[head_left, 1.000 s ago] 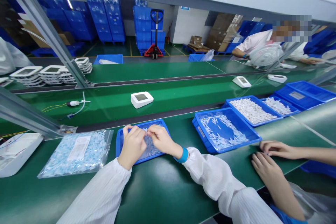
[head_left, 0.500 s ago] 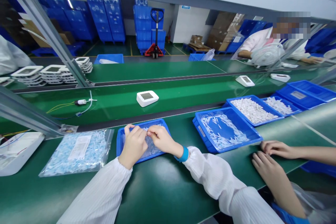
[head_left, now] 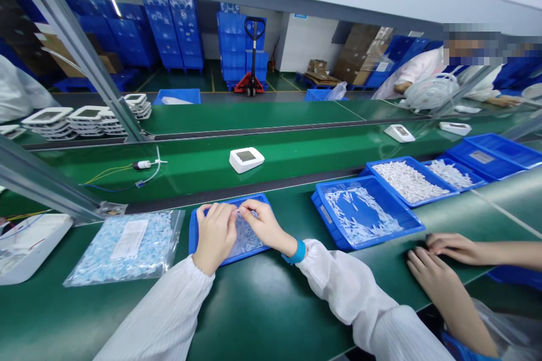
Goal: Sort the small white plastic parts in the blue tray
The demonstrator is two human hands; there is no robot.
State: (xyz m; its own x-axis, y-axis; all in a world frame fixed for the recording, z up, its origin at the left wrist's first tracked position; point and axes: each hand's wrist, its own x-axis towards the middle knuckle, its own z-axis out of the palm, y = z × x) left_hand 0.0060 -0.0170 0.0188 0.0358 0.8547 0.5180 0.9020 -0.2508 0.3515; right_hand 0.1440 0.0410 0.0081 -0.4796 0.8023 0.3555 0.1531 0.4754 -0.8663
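Observation:
Over a small blue tray (head_left: 192, 235) my left hand (head_left: 215, 232) and my right hand (head_left: 265, 224) meet, fingertips close together. Both hands are closed in a pinch around something small and pale that I cannot make out. Many small light-blue and clear pieces (head_left: 248, 237) lie in the tray beneath them. Left of the tray rests a clear plastic bag (head_left: 156, 256) full of light-blue pieces, with a white label. To the right stands a larger blue tray (head_left: 339, 237) with scattered pale-blue strips (head_left: 376, 214).
Farther right are blue trays of white pieces (head_left: 409, 180). Another person's hands (head_left: 440, 276) rest at the table edge. White devices with screens (head_left: 246, 159) sit on the green conveyor (head_left: 296, 152). A metal post (head_left: 84, 62) and a white casing (head_left: 38, 248) stand left.
The white devices and the wired connector on the conveyor have shifted to the right. My hands stay over the tray, fingertips still together. The view has tilted slightly.

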